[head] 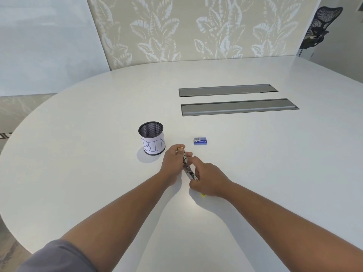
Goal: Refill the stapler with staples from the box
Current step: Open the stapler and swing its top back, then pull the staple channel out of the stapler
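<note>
A small metal stapler [187, 165] with yellow ends is held just above the white table [255, 173], between both hands. My left hand [172, 165] grips its far end, where a yellow tip shows by the fingers. My right hand [208, 179] grips its near end, and a yellow bit pokes out below that hand. The stapler's metal channel shows between the hands; whether it holds staples I cannot tell. A small blue staple box [200, 141] lies closed on the table, a little beyond and to the right of the hands.
A black mesh cup [151, 137] with a paper label reading BIN stands left of the staple box, close to my left hand. Two long grey cable hatches [235, 107] are set into the table further back. A black mesh chair [322, 26] stands at the far right.
</note>
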The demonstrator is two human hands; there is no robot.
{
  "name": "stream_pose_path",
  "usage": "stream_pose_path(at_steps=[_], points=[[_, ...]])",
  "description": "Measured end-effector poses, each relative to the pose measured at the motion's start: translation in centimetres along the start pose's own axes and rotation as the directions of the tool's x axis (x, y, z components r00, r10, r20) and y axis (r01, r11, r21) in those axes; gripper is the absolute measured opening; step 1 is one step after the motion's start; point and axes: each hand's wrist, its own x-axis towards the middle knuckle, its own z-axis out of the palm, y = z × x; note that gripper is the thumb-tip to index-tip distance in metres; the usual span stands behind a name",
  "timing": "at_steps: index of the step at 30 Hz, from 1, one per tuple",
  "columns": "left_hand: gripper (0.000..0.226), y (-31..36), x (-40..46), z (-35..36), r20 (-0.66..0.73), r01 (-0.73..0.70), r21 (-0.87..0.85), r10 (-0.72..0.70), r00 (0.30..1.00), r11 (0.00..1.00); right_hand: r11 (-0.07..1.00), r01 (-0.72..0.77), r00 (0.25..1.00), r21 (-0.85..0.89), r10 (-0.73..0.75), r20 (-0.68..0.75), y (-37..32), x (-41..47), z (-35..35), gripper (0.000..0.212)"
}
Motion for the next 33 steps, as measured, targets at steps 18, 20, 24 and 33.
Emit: stream_pose_path(at_steps=[18,20,24,33], points=[[0.028,0.8,1.5,-1.0,0.347,-0.437,0.723,0.266,0.899,0.535,0.974,-0.119,0.974,-0.191,0.078,-0.212,-0.9,-1.0,2.8,0.070],[0.027,0.5,1.6,-1.1,0.346,-0.443,0.706,0.277,0.896,0.552,0.973,-0.129,0.974,-0.190,0.089,-0.210,-0.9,-0.9,2.8,0.071],[0.020,-0.5,2.1,-1.6,0.308,-0.430,0.667,0.301,0.903,0.609,0.974,-0.144,0.975,-0.176,0.109,-0.195,-0.8,-0.7,2.7,0.067],[0.033,-2.0,2.4,-2.4,0.306,-0.491,0.668,0.395,0.866,0.559,0.989,-0.141,0.978,-0.054,0.131,-0.162,0.0,0.7,1.0,0.062]])
